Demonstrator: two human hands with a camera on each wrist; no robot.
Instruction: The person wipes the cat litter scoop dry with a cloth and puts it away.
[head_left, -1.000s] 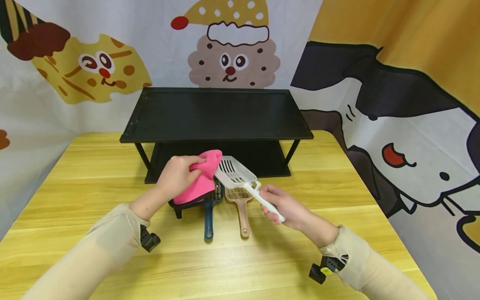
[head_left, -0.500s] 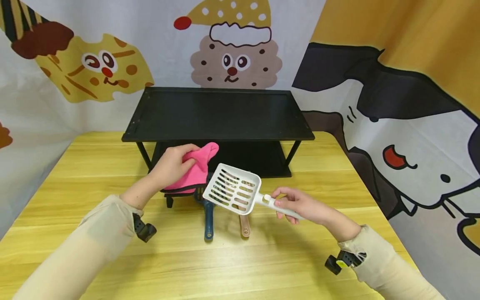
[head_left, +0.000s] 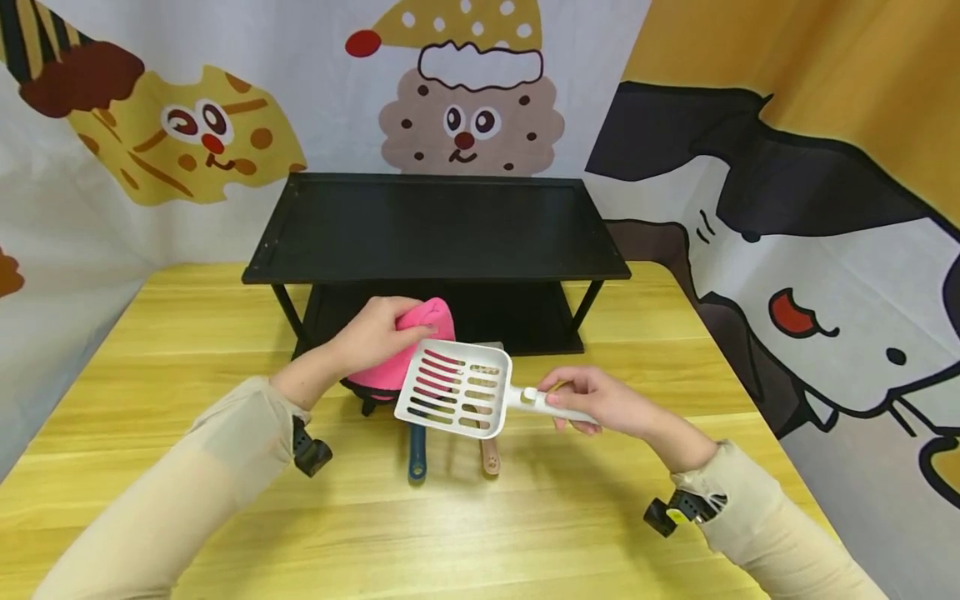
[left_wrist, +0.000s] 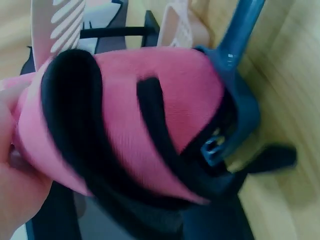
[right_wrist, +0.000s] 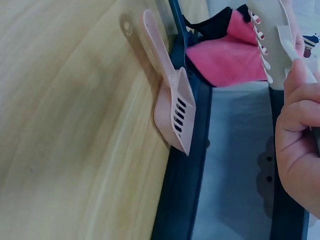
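My left hand (head_left: 375, 337) pinches the top of a pink cloth (head_left: 438, 317) with black edging, near the shelf's front. Folds and black bands of the cloth fill the left wrist view. My right hand (head_left: 603, 404) grips the handle of a white slotted litter scoop (head_left: 462, 387), raised above the table with its pan towards the cloth. In the head view the pan overlaps the cloth; whether they touch I cannot tell. Beneath it lie a dark blue scoop (head_left: 417, 454) and a beige-pink scoop (head_left: 490, 460), mostly hidden there. The right wrist view shows the pink scoop's slotted pan (right_wrist: 184, 122).
A black two-level shelf (head_left: 435, 229) stands at the back of the wood-grain table (head_left: 450, 533). Behind it hangs a cartoon-printed curtain (head_left: 315, 100), which continues down the right side. Small cameras (head_left: 311, 454) are strapped to both wrists.
The white scoop came away from the cloth, turned its slotted face up and swung left again. My left hand moved left with the cloth, then back right towards the scoop.
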